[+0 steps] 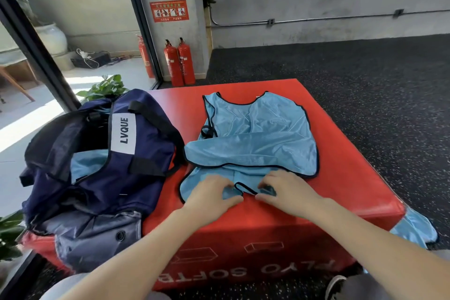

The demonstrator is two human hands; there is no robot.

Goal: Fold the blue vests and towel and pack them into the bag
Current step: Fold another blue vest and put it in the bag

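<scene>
Pinching the near hem of a blue vest (253, 143) spread on the red tabletop (341, 178) with both hands, left (209, 196) and right (289, 192), one blue piece already in the bag (97, 165), another vest (416, 226) hanging off the edge, no towel spotted.

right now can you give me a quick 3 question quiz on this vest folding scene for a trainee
1. True or false: both hands grip the near edge of the vest on the red box.
2. Where is the navy bag? A) right of the vest B) left of the vest C) on the floor
3. What blue item hangs off the box's right corner?

Key: 1 true: left hand and right hand pinch it. 2 B. 3 another blue vest.
</scene>
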